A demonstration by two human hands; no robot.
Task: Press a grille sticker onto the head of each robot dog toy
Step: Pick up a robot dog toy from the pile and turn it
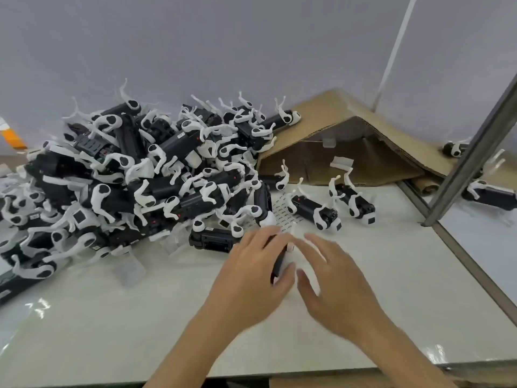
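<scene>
left hand (251,264) grip: clamped on one robot dog toy (279,261), steadying it above the table (140,317) | right hand (330,275): fingers apart, blurred, beside it | sticker sheet (282,214) near | unstickered pile (126,177) left

No legible txt anywhere. White sticker sheet (282,212) on the pale glossy tabletop (167,317) carried rows of tiny dark marks, too small to read. Small white labels w/ dark print sat on some black-and-white plastic robot dog toys in the pile (134,177); blurred, unreadable.
</scene>
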